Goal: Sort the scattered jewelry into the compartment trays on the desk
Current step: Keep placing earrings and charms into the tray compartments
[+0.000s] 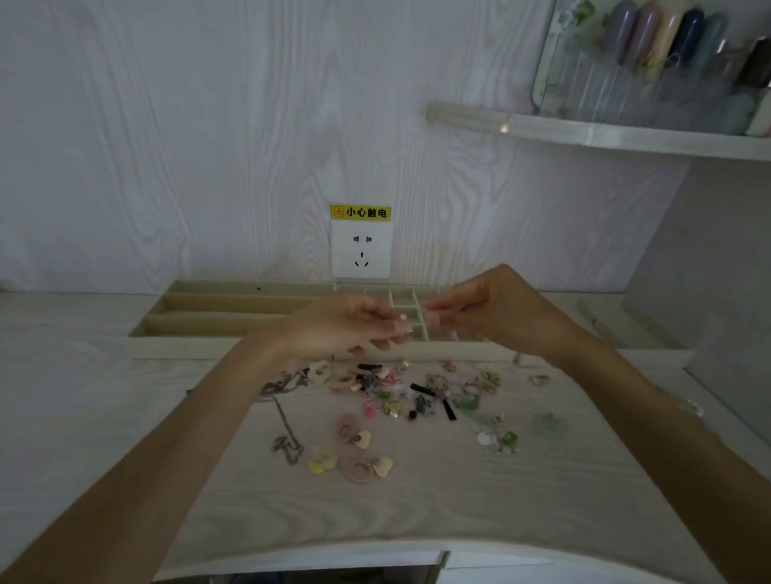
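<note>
A heap of scattered jewelry (pixel 399 399) lies on the pale wooden desk: pink hoop earrings with gold hearts (pixel 363 467), a thin chain necklace (pixel 286 426), several rings (pixel 475 383) and green pieces (pixel 503 440). Behind it stand a beige tray with long slots (pixel 223 317) and a tray of small square compartments (pixel 409 310). My left hand (pixel 345 323) and my right hand (pixel 479 308) hover over the compartment tray, fingertips nearly meeting. Fingers on both hands are curled as if pinching something tiny between them, too small and blurred to make out.
A white wall socket with a yellow warning label (pixel 362 243) sits behind the trays. A shelf (pixel 613 135) at upper right carries a clear rack of coloured bottles. A grey panel (pixel 727 298) closes off the desk's right side. The desk's front edge (pixel 345 553) curves below.
</note>
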{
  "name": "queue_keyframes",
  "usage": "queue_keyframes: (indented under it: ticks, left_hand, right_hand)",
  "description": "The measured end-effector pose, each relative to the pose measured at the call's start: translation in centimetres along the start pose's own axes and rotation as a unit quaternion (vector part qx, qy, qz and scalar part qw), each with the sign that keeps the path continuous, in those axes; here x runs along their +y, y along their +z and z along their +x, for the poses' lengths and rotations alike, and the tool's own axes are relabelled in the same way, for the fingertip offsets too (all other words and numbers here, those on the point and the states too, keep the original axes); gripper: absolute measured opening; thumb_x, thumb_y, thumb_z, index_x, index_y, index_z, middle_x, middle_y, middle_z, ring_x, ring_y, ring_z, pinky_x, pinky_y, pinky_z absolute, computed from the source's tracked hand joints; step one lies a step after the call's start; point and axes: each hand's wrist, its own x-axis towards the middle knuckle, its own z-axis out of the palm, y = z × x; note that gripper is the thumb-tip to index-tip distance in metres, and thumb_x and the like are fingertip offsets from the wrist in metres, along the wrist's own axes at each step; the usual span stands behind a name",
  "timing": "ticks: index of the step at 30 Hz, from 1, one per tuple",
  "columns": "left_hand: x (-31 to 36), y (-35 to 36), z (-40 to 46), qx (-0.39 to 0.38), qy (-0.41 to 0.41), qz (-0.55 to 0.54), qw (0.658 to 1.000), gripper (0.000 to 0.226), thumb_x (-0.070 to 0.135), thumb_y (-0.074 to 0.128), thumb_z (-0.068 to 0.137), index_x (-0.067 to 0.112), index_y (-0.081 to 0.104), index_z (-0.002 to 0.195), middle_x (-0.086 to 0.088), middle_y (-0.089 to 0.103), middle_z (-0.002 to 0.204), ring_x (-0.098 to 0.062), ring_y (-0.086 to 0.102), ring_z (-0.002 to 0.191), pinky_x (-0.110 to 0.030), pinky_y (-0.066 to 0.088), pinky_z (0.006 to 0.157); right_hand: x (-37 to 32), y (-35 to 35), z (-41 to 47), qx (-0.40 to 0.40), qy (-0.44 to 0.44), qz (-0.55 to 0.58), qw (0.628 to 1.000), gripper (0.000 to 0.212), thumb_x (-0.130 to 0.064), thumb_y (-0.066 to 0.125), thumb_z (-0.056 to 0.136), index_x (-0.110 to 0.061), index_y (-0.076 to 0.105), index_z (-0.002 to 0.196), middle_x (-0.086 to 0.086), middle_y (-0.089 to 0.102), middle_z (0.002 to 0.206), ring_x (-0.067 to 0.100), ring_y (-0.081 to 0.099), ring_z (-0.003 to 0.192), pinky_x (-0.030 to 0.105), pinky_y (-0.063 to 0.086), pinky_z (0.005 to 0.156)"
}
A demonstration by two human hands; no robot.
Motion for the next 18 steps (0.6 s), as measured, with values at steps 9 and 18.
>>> queue_keyframes:
  ticks: [9, 18]
  left_hand:
    - [-3.5, -5.2, 1.8, 0.099, -0.004, 0.004, 0.995, 0.005, 0.023, 0.071, 0.083, 0.025, 0.069, 0.088, 0.013, 0.071, 0.084, 0.007, 0.066, 0.072, -0.004, 0.047, 0.068]
    - [-5.8, -5.3, 4.6, 0.035, -0.009, 0.195, 0.98, 0.014, 0.033, 0.074, 0.079, 0.026, 0.076, 0.092, 0.022, 0.061, 0.072, 0.011, 0.054, 0.065, -0.004, 0.036, 0.056]
  right_hand:
    - [0.2, 3.2, 5.5, 0.052, 0.024, 0.099, 0.993, 0.016, -0.014, 0.075, 0.076, -0.016, 0.075, 0.092, -0.003, 0.074, 0.085, 0.006, 0.07, 0.078, 0.014, 0.054, 0.076]
    - [1.2, 4.9, 8.4, 0.026, 0.035, 0.094, 0.995, 0.022, -0.015, 0.079, 0.072, -0.016, 0.073, 0.093, 0.0, 0.075, 0.082, 0.007, 0.071, 0.077, 0.009, 0.052, 0.07]
